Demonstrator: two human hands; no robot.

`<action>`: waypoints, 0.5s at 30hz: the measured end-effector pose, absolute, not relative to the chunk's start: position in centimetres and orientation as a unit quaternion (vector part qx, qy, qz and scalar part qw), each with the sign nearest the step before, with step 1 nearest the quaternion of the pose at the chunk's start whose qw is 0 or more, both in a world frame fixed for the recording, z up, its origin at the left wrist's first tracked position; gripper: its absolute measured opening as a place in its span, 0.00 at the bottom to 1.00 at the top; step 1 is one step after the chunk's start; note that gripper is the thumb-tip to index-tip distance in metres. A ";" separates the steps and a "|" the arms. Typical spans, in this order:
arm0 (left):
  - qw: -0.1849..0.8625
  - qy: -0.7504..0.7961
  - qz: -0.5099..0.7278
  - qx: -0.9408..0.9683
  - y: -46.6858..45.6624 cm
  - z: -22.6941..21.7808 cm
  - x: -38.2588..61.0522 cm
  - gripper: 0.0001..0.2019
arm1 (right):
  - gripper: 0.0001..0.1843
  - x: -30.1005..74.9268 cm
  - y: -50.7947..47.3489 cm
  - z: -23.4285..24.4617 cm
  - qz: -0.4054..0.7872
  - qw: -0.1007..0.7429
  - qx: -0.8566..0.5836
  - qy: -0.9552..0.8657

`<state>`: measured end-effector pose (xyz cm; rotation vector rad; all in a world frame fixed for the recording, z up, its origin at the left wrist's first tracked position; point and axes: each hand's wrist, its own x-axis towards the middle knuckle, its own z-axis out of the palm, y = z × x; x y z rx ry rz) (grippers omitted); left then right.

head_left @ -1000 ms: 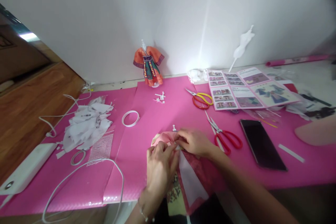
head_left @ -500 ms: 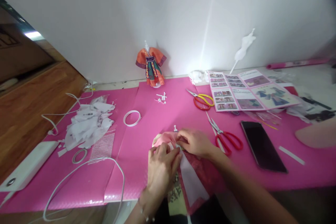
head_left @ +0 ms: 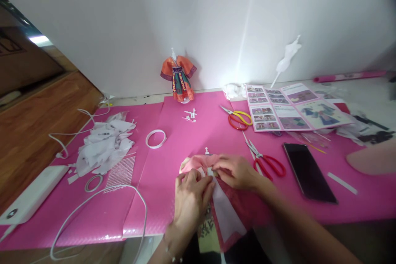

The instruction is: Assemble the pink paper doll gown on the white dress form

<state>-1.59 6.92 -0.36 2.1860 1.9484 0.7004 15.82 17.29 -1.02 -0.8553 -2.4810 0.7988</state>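
Note:
A small pink and red doll dress (head_left: 229,206) lies at the front edge of the table, with a pale panel down its skirt. The white neck peg of a dress form (head_left: 207,150) sticks out above its collar. My left hand (head_left: 192,192) pinches the dress near the waist from the left. On the other side, my right hand (head_left: 236,170) has its curled fingers on the cloth beside a small pale strip (head_left: 211,171) at the waist. What lies under the fingertips is hidden.
Red-handled scissors (head_left: 266,159) and red-and-yellow scissors (head_left: 236,117) lie to the right, near a phone (head_left: 309,173) and instruction sheet (head_left: 293,107). A dressed doll form (head_left: 177,76) stands behind. Leftward are a tape roll (head_left: 155,139), paper scraps (head_left: 103,144) and a white cable (head_left: 93,196).
My right hand has shifted slightly to the right along the waist, uncovering the small pale strip. My left hand has stayed nearly in place on the dress.

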 end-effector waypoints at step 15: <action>0.061 0.655 0.252 0.710 6.6 -0.9 -1.6 0.08 | 0.21 16.5 16.6 -2.1 0.141 0.124 -0.283 -0.941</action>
